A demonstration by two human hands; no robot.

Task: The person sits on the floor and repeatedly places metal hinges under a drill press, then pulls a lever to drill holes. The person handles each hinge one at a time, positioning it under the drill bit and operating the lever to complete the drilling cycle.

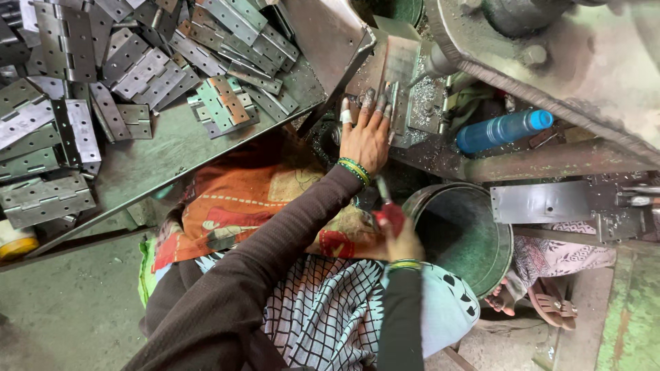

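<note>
My left hand lies flat with its fingertips pressing a grey metal hinge plate on the machine bed, one finger wrapped in white tape. Green bangles ring the wrist. Lower down, my right hand is closed around a red-handled lever just above my lap. A heap of metal hinges covers the tray to the left of my left hand.
A blue bottle lies on the machine frame to the right. A green metal bucket stands beside my right hand. Another person's foot in a sandal shows at the lower right. Metal shavings litter the bed.
</note>
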